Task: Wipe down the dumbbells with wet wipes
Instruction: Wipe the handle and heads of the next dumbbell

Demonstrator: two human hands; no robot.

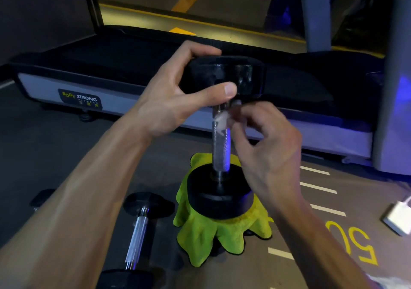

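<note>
On the green cloth (219, 233) in front of the treadmill (124, 92), a dumbbell (220, 133) is stood on end, its lower weight resting on the cloth and the cloth draped over something that cannot be made out. The upper weight is held by the left hand (175, 92), thumb in front and fingers curled over the top. A wet wipe (221, 120) is pinched against the knurled handle, just below the upper weight, by the right hand (264, 146).

A topple is judged the main risk: the base is soft and raised, so a hard sideways rub, or a slackened left grip, could tip the dumbbell onto the second dumbbell (138, 237) lying left of the cloth. The small wipe could also snag and tear on the knurling.
</note>
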